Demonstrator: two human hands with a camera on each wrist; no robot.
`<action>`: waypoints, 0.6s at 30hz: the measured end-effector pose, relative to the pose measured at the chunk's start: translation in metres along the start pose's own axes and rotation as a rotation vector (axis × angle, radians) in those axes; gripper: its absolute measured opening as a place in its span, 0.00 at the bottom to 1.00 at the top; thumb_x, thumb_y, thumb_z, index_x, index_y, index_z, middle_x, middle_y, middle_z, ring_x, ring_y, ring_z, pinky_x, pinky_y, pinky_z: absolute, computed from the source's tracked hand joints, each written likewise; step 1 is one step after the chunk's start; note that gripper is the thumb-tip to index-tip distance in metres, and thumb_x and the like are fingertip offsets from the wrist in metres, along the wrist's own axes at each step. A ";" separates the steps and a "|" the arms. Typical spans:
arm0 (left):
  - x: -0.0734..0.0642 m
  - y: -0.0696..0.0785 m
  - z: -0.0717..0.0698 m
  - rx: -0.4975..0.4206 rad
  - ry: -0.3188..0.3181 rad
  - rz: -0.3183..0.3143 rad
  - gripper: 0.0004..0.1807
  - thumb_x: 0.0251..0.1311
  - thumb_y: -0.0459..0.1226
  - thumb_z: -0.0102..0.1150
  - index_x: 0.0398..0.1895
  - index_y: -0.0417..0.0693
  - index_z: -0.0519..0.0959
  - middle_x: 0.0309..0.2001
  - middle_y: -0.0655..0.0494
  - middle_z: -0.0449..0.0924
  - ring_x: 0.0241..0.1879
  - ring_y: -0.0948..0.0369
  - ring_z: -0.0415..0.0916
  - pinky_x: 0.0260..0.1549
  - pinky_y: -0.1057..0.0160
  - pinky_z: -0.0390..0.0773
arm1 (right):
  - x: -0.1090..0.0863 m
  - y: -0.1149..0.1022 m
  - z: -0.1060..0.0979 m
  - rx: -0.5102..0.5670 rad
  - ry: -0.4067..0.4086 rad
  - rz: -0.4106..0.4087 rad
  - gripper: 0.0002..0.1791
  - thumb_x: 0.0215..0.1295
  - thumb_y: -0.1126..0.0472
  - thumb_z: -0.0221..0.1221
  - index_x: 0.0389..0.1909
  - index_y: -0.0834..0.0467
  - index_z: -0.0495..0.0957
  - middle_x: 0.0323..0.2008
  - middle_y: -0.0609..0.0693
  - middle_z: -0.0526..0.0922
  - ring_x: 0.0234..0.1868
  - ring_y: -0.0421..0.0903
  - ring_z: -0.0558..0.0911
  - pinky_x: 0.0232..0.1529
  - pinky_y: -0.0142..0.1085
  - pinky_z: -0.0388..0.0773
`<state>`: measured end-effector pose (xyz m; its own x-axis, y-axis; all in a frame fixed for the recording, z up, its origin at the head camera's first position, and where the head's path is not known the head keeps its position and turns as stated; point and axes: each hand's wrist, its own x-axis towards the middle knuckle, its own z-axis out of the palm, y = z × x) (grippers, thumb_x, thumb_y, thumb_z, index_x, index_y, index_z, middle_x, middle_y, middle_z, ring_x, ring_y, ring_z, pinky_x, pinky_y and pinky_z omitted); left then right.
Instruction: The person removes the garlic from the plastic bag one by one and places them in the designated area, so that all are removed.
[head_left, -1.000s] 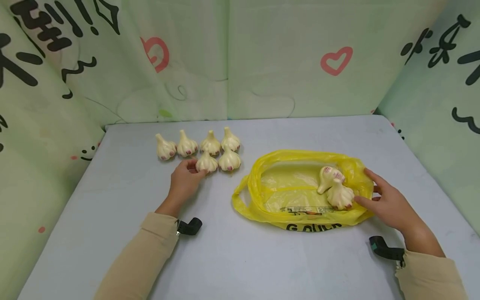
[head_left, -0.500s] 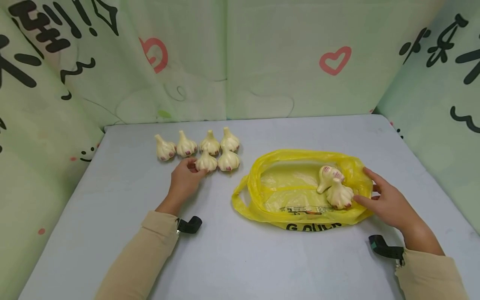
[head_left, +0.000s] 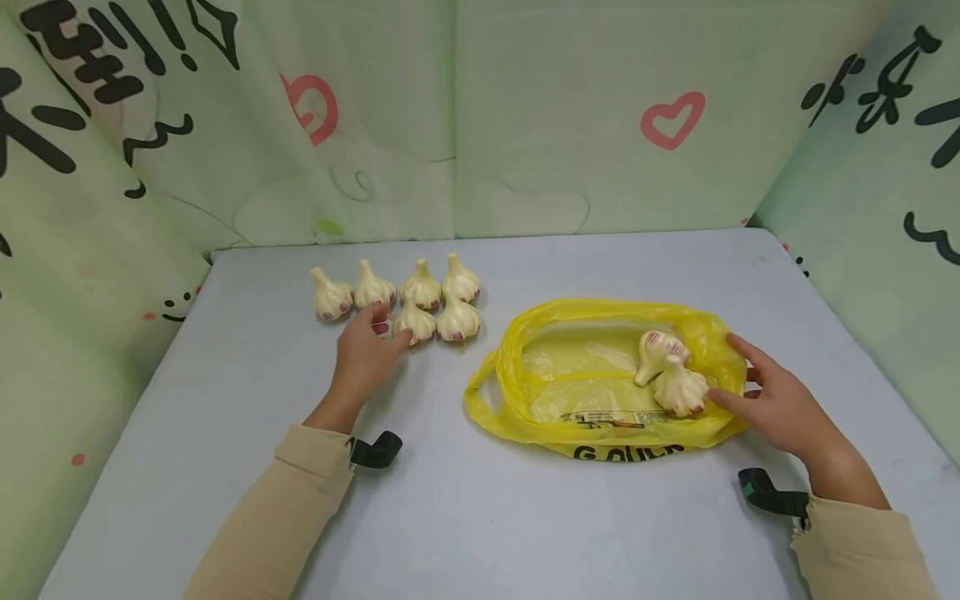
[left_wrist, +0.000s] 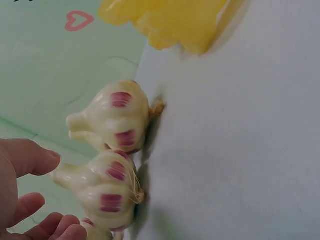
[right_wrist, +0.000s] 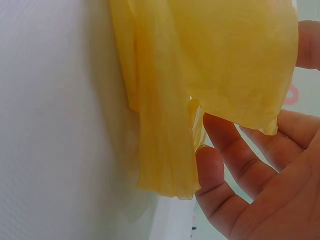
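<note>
Several cream garlic bulbs with purple marks stand grouped at the back left of the table. My left hand (head_left: 365, 354) is beside the front-left garlic bulb (head_left: 415, 322), thumb and fingers spread apart. In the left wrist view, a gap shows between the fingers (left_wrist: 30, 202) and that bulb (left_wrist: 97, 190); another garlic bulb (left_wrist: 116, 116) stands beyond it. My right hand (head_left: 783, 408) holds the right end of an open yellow plastic bag (head_left: 517, 392), its rim between thumb and fingers. Inside the bag, at its right end, two garlic bulbs (head_left: 678, 387) lean together.
The white table (head_left: 480, 525) has its back edge against a pale green printed curtain (head_left: 540, 125). The bag's handle loop (head_left: 480, 400) points left, toward the garlic group. A black wrist camera (head_left: 377, 450) sticks out from the left sleeve, another (head_left: 768, 493) from the right.
My left hand has let go of the front-left garlic bulb and drawn slightly back to the left, fingers opening. The right hand and the bag have stayed in place.
</note>
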<state>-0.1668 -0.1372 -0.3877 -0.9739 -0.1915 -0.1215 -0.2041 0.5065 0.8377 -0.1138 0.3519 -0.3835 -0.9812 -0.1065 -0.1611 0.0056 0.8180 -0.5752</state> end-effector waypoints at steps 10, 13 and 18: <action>-0.018 0.031 0.008 -0.138 0.003 0.157 0.32 0.62 0.37 0.66 0.68 0.37 0.68 0.64 0.45 0.71 0.62 0.51 0.70 0.59 0.57 0.73 | 0.000 0.000 0.000 0.015 -0.002 -0.013 0.49 0.72 0.48 0.59 0.79 0.65 0.41 0.67 0.79 0.57 0.53 0.73 0.73 0.45 0.57 0.79; -0.024 0.039 0.015 -0.150 -0.021 0.199 0.32 0.63 0.37 0.66 0.68 0.36 0.68 0.64 0.43 0.71 0.61 0.50 0.70 0.59 0.55 0.73 | -0.001 0.000 0.000 0.017 0.000 -0.021 0.49 0.71 0.48 0.59 0.79 0.65 0.41 0.67 0.79 0.57 0.53 0.73 0.73 0.45 0.56 0.79; -0.035 0.057 0.035 -0.169 -0.086 0.293 0.30 0.63 0.35 0.67 0.66 0.35 0.70 0.62 0.42 0.71 0.59 0.48 0.71 0.57 0.53 0.75 | -0.002 0.000 0.000 0.021 -0.001 -0.024 0.49 0.71 0.48 0.59 0.79 0.66 0.41 0.68 0.79 0.57 0.53 0.73 0.72 0.48 0.61 0.77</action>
<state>-0.1474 -0.0721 -0.3548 -0.9949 0.0164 0.0994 0.0981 0.3816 0.9191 -0.1122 0.3523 -0.3833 -0.9809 -0.1266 -0.1474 -0.0141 0.8029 -0.5959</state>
